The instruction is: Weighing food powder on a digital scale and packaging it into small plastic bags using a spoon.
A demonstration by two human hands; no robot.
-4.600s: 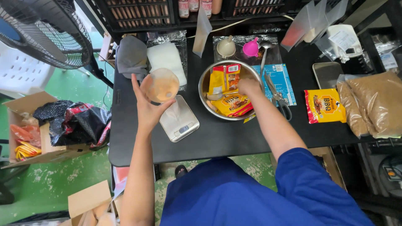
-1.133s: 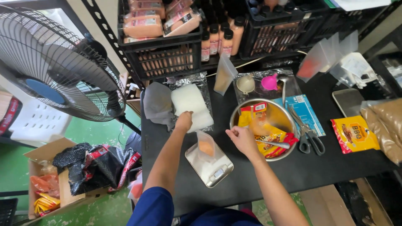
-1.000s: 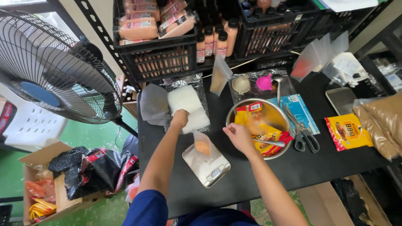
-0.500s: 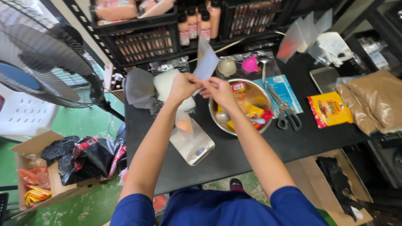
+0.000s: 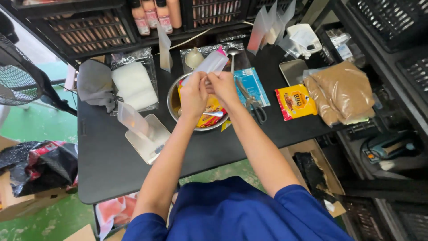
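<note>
Clear plastic bag (image 5: 209, 64): you're pinching it with left hand (image 5: 194, 91) and right hand (image 5: 223, 85) above steel bowl (image 5: 174, 96); keep grip near mouth.

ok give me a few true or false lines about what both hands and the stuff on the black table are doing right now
1. Both hands hold a small clear plastic bag above the round metal bowl. True.
2. The left hand rests on the white block. False: it grips the bag; the white block on foil lies untouched.
3. Black-handled scissors lie right of the bowl. True.
4. The right hand holds the scissors. False: its fingers pinch the bag.
5. The clear cup on the silver scale lies tipped on its side. False: it stands on the scale.
</note>
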